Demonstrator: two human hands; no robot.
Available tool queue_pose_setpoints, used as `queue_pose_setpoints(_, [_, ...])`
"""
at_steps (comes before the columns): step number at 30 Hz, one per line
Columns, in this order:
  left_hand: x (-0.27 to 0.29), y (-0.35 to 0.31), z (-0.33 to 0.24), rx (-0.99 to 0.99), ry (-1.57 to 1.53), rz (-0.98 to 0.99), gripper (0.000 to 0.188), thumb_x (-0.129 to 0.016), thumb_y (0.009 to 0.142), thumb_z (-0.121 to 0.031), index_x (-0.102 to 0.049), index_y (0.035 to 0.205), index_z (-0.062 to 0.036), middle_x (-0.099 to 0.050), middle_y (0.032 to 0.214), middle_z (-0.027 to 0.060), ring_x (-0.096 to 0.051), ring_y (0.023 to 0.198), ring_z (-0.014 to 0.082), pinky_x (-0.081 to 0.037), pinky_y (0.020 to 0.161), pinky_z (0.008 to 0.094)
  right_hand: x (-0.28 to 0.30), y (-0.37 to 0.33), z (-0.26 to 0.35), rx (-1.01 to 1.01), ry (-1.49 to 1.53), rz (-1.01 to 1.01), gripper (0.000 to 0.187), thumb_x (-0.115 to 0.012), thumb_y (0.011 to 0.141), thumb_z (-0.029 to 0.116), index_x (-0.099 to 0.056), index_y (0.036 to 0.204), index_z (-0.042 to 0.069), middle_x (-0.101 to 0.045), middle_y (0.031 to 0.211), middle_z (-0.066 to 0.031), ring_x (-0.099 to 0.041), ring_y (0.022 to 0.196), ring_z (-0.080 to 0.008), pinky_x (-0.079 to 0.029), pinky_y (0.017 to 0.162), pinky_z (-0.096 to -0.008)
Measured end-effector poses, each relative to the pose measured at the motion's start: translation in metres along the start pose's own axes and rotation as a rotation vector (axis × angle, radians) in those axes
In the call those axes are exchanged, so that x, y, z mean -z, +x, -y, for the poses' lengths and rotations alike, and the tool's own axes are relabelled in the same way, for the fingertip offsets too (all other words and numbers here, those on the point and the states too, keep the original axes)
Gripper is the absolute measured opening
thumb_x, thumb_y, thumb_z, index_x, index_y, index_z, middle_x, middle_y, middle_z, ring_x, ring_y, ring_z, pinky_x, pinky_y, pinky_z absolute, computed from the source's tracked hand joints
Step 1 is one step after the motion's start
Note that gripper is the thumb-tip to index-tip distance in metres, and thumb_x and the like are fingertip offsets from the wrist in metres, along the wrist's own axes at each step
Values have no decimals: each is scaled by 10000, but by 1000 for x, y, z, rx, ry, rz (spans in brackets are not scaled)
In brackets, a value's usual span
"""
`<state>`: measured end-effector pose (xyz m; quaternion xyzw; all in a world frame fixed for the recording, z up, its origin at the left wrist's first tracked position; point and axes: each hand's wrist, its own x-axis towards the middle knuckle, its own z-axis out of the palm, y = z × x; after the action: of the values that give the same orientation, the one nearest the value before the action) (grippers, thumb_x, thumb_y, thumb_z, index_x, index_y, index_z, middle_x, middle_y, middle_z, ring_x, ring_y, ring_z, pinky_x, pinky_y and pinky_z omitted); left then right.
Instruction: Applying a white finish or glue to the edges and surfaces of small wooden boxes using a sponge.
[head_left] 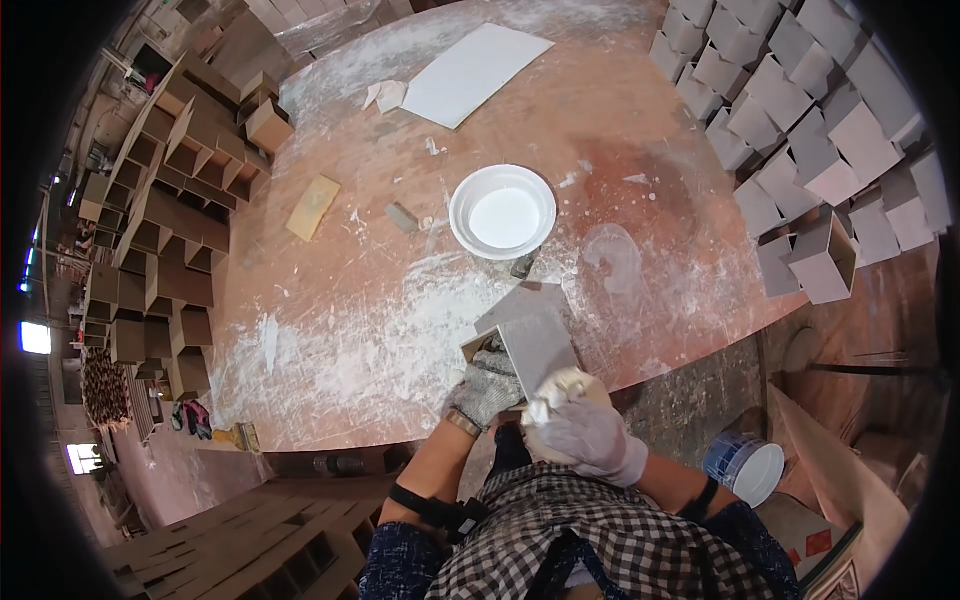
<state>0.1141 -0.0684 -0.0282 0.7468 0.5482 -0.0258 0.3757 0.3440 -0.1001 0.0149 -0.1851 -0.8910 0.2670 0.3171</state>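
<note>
Beside the white bowl (502, 212), a gloved left hand (487, 388) grips a grey box (527, 340); the right hand (588, 436) clutches a cloth (560, 388), wiping unfinished; dozens of boxes (820, 120) stacked beyond.

The box (527, 345) looks like matt grey card. The left glove (487, 388) is knit cloth, the right glove (590, 437) smooth. The desk (330, 300) is rough reddish wood smeared white; the bowl (502, 211) is glossy white.

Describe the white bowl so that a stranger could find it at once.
Start at the big round reddish table. Near its middle, beyond the grey box in the left hand, stands the bowl. It is the only round white dish there.
</note>
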Motion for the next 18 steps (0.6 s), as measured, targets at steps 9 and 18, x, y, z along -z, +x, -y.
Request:
queue_pose_setpoints(9, [-13,-9,9,-67,-659,-323,451,-493,885,-363,-559,1237,-88,-550,1270,135,-505,1187,283,-379,1018,351,60,67,-35,-295,319,-341,394,-504,900,114,-500,1284,27,-475,1370,-149,-399,1315,-297,-347,1044,-361])
queue_pose_setpoints(18, [-51,3,43,-83,-321,-377,539,-489,864,-388,-489,1308,-82,-533,1302,126,-518,1173,291,-432,959,361,42,101,-56,200,-138,-88,406,-544,794,114,-536,1199,79,-532,1228,-128,-457,1228,-327,-398,998,-409])
